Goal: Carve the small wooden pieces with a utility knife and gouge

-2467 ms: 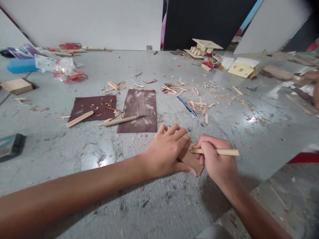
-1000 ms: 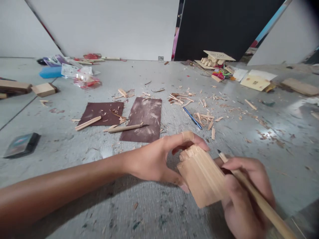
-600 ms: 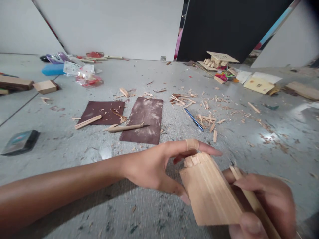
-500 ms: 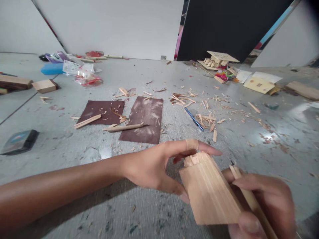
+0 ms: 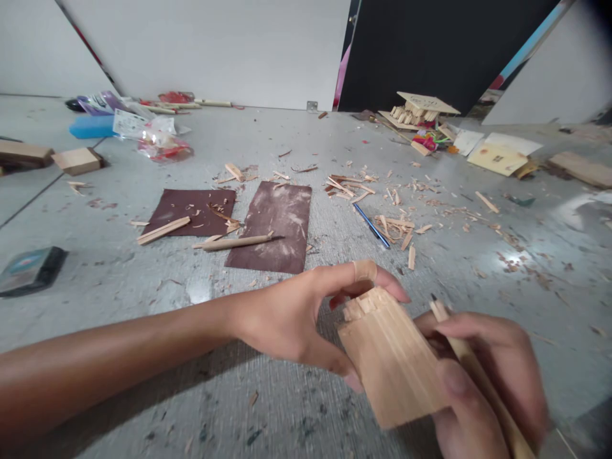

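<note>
A pale wooden block (image 5: 394, 357) with a rough, chipped upper end is tilted between my two hands. My left hand (image 5: 296, 319), with a bandage round its index finger, curls about the block's left side and far end, thumb on its edge. My right hand (image 5: 492, 376) grips the block's near right part with the thumb and also holds a wooden-handled tool (image 5: 473, 363) with a small dark tip pointing up and away. The fingers beneath the block are partly hidden.
Two brown sandpaper sheets (image 5: 287, 210) lie ahead, a second wooden-handled tool (image 5: 234, 243) across them. A blue pen (image 5: 371, 225) rests by wood shavings (image 5: 394, 224). At far left are a dark box (image 5: 32, 270) and plastic packets (image 5: 160, 137); cards (image 5: 500, 156) lie at right.
The block has shifted slightly left and turned a little. My right hand has moved left with the tool, its thumb now further onto the block. My left index finger is more bent.
</note>
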Available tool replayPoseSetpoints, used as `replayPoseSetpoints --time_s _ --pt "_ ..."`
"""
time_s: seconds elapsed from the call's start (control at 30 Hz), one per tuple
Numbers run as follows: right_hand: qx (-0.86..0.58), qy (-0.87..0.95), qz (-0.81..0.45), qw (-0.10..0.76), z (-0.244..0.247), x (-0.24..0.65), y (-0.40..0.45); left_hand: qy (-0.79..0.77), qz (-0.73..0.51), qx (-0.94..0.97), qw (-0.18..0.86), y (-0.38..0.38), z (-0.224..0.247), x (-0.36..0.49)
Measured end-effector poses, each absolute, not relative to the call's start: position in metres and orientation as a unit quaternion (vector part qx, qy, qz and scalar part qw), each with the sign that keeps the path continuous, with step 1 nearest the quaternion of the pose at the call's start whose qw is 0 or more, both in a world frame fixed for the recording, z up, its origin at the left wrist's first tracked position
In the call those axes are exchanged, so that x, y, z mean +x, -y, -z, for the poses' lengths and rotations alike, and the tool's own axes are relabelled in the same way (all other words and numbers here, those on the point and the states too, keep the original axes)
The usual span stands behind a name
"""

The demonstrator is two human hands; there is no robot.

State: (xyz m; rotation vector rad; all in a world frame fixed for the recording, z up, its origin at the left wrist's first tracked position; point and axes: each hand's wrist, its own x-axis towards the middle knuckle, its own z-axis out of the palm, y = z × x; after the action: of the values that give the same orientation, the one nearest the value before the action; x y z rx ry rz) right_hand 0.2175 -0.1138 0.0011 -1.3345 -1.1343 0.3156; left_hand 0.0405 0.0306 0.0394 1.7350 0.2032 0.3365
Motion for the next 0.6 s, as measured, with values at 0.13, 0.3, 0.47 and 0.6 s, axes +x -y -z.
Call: replayPoseSetpoints --time_s 0.13,0.3,0.47,0.6 --pt "-0.553 0.418 -0.189 0.696 -0.008 0.220 0.106 -0.071 -0.128 0.807 0.573 -0.035 -0.031 0.042" --pt "-0.533 0.461 -0.269 0.657 -0.008 0.217 0.103 -0.034 -0.125 0.912 0.388 -0.043 -0.010 0.046" --pt "-0.554 0.516 -0.297 0.582 -0.002 0.212 0.099 -0.042 -0.104 0.936 0.334 -0.046 -0.002 0.046" --pt "-0.615 0.509 -0.299 0.523 0.002 0.218 0.098 -0.049 -0.099 0.933 0.342 -0.048 -0.004 0.045"
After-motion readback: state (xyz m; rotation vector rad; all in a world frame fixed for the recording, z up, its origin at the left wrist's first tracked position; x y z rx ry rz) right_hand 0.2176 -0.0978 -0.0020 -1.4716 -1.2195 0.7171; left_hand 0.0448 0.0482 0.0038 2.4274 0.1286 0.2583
